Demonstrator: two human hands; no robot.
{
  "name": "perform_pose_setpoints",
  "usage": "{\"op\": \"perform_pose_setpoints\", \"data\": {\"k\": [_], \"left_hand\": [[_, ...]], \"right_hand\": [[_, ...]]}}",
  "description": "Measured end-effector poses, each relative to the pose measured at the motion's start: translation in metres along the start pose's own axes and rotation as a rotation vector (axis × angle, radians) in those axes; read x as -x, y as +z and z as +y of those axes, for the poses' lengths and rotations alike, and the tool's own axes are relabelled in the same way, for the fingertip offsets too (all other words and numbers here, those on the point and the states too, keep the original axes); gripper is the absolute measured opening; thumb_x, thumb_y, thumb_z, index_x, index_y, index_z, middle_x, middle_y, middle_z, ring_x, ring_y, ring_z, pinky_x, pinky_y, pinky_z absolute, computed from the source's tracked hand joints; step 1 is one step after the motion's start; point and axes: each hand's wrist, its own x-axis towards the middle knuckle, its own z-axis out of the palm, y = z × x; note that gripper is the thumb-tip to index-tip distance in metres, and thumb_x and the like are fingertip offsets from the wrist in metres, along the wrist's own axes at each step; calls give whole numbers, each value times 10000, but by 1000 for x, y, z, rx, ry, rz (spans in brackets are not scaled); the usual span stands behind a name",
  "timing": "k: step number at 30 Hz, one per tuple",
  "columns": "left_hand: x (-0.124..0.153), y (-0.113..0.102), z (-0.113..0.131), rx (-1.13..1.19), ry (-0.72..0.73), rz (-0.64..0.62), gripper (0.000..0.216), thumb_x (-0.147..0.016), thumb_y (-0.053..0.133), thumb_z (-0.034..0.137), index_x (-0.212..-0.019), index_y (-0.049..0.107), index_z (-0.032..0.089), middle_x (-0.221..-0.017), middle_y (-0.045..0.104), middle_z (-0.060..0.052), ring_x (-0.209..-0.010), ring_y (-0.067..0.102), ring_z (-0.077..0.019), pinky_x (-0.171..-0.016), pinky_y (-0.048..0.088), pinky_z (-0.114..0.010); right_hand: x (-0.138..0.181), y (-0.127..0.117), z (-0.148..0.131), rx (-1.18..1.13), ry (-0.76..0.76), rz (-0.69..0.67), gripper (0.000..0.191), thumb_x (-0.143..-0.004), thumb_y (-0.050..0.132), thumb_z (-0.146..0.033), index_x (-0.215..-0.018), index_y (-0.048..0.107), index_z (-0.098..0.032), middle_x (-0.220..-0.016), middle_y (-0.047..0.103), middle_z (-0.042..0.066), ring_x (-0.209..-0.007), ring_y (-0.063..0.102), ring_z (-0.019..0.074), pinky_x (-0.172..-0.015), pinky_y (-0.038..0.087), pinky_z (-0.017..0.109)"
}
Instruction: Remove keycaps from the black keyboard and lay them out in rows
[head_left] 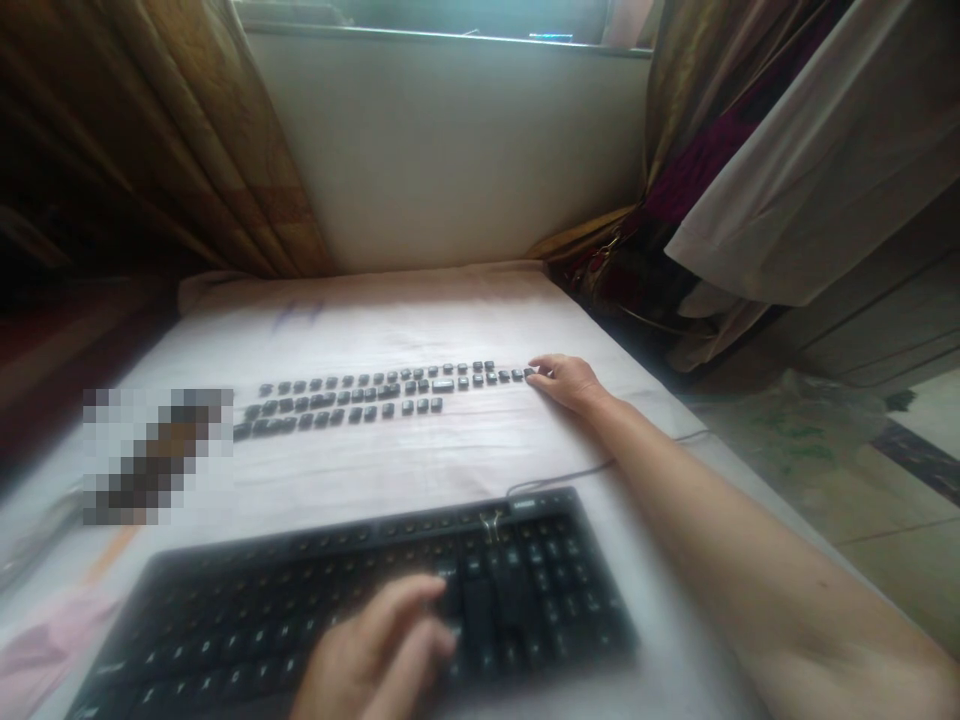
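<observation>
A black keyboard (480, 610) lies at the front on the pale sheet, its upper rows stripped of keycaps and its lower letter rows capped. Over its middle is my left hand (375, 650), somewhat blurred, with thumb and index finger apart and no object visible between them. Farther back, several loose black keycaps (322, 398) lie in three rough rows. My right hand (566, 380) reaches to the right end of the middle row, thumb and forefinger closed at a small keycap (528, 374). A thin silver wire piece (491, 526) sits on the keyboard's upper edge.
The keyboard's cable (562, 475) runs right under my right forearm. A blurred-out object (157, 460) lies at the left, near pink cloth (52, 640). Curtains (150, 150) and hanging cloth (817, 170) flank the wall. The bed's right edge drops to a tiled floor (900, 540).
</observation>
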Motion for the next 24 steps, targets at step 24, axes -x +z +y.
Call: {"op": "perform_pose_setpoints", "data": {"k": [24], "left_hand": [[-8, 5, 12, 9, 14, 35, 229, -957, 495, 360, -993, 682, 232, -784, 751, -7, -625, 683, -133, -633, 570, -217]], "right_hand": [[205, -37, -105, -71, -646, 166, 259, -943, 532, -126, -1081, 718, -242, -999, 752, 76, -862, 697, 195, -748, 586, 306]]}}
